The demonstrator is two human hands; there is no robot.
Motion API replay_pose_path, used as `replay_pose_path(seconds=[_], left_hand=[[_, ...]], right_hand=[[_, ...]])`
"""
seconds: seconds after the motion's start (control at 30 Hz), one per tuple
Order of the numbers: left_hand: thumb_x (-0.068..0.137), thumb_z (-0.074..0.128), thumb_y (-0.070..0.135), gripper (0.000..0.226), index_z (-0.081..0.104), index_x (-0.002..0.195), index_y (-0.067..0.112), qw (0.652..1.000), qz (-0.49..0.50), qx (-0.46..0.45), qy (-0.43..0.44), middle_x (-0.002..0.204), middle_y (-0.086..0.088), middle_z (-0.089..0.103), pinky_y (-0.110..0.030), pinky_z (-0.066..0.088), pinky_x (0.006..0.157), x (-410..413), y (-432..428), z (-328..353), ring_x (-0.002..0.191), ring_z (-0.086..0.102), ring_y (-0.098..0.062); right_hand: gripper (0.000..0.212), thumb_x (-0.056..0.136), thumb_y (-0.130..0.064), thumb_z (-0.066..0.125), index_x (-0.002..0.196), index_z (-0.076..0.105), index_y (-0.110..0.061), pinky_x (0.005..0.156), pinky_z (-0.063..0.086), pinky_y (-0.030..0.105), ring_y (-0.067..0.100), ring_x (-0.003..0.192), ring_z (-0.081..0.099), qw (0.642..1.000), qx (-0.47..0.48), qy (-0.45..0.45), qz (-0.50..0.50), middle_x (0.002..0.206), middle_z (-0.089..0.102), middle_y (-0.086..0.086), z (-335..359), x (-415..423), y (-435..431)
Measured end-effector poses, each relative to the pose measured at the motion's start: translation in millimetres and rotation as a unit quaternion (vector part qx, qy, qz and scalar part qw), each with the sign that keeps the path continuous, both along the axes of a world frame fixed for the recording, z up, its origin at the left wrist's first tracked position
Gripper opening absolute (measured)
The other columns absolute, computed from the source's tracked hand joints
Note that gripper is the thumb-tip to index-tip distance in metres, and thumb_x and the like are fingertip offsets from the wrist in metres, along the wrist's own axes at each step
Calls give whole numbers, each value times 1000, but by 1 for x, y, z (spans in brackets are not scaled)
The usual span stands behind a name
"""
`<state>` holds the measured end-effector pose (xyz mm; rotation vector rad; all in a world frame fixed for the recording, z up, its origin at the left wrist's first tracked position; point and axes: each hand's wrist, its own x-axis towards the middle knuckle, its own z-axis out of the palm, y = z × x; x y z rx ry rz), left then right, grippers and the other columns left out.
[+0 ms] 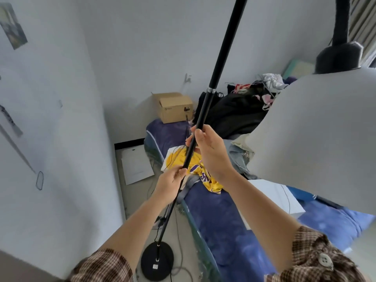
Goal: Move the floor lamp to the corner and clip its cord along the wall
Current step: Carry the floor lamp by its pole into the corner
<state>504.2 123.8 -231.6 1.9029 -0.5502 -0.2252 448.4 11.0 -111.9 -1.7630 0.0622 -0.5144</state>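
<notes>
Slim black metal floor lamp pole (205, 110) runs diagonally through frame centre; right hand (209, 151) grasps it above, left hand (169, 187) below (round black base (157, 261) at bottom centre).

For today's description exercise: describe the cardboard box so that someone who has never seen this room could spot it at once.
Start at the bed with the dark blue cover and follow it to its far end against the back wall. There sits the cardboard box, beside a pile of dark clothes. It is the only brown, hard-edged thing there, its top flaps open.
</notes>
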Motion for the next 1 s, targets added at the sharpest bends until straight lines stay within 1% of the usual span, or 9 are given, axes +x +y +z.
replay_pose_path(seconds=[0.1,0.23,0.3,0.37,0.5,0.6,0.73,0.9,1.0], left_hand=[[96,44,33,26,61,100,14,999,-27,4,-22,91,-11,68,-37,46,82,-13,-9,4,87,62,-25],[96,43,34,18,57,93,22,998,-45,-3,-42,79,2,63,-19,42,69,-31,-18,11,74,57,-16],[96,43,34,18,56,91,23,997,-51,-12,-51,74,5,60,-24,42,68,-39,-20,16,70,54,-15],[96,43,35,24,58,91,17,995,-64,-16,-69,76,-3,63,-29,43,67,-47,-21,23,69,55,-19],[97,43,33,23,57,89,17,990,-93,-44,-93,75,6,61,-12,39,61,-67,-26,40,66,54,-7],[97,42,35,23,57,89,20,988,-110,-54,-97,75,10,60,-18,43,65,-83,-33,55,68,56,-13],[97,41,36,30,58,96,10,981,-145,-63,-109,80,-1,66,-28,48,62,-115,-46,75,68,61,-24],[96,42,36,33,58,99,8,973,-187,-60,-121,82,-3,68,-41,53,70,-168,-72,89,71,61,-20],[95,42,37,30,57,96,12,967,-211,-67,-125,80,0,67,-33,46,63,-207,-91,97,61,56,-7]], right_hand=[[19,101,-17,39,93,56,-23,87,50,59,24,82,60,1000,-2,-9,-24,77,61,4,2,-18,-5],[18,100,-19,40,93,56,-21,88,52,56,23,79,61,999,0,-18,-48,76,61,4,13,-40,-10],[17,100,-18,41,92,56,-20,87,53,53,23,78,60,998,6,-26,-51,75,60,5,21,-51,-10],[18,100,-15,41,91,56,-17,85,54,49,23,77,60,998,18,-37,-56,74,59,4,29,-61,-11],[16,99,-15,42,93,55,-10,79,57,40,24,75,60,996,25,-56,-72,73,59,5,46,-81,-13],[16,99,-18,44,93,56,-10,75,58,38,22,72,61,994,20,-64,-86,73,60,4,61,-98,-18],[17,99,-21,44,90,58,-17,80,57,44,24,70,63,992,15,-68,-108,73,62,5,77,-130,-32],[18,100,-22,43,94,59,-15,72,58,35,22,66,63,987,8,-69,-147,71,61,4,89,-186,-55],[20,100,-22,42,89,59,-18,71,58,33,19,62,63,984,18,-74,-162,71,61,4,97,-229,-73]])
